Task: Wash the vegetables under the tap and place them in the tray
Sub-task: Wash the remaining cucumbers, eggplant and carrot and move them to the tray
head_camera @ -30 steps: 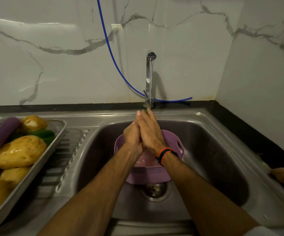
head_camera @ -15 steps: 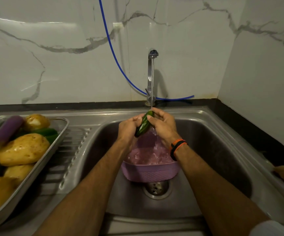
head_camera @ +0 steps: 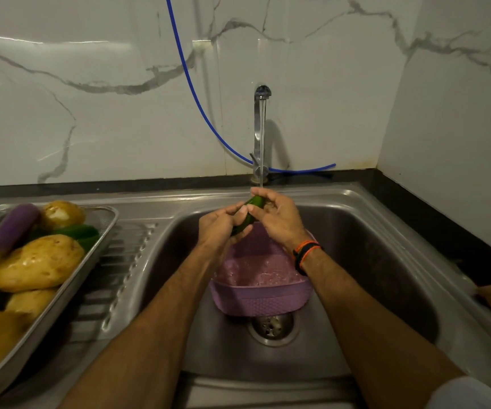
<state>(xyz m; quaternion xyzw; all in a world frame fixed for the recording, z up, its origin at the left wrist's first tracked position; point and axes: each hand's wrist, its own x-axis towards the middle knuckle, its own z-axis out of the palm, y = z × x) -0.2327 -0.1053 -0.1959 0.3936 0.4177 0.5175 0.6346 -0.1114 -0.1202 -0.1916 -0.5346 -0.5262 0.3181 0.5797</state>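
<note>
Hands (head_camera: 223,228) (head_camera: 279,219) above sink (head_camera: 365,231) rim

A steel tray (head_camera: 107,228) holding yellow potatoes (head_camera: 38,262) and a purple aubergine (head_camera: 11,227) sits on the ribbed drainboard (head_camera: 120,278), left of the steel sink (head_camera: 386,261). A pink plastic basket (head_camera: 260,299) stands inside the sink, before the chrome tap (head_camera: 258,128), behind the drain (head_camera: 272,327).

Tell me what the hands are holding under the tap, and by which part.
A green vegetable, held by both hands: the left hand grips its lower end, and the right hand holds its upper end under the tap's stream.
</note>
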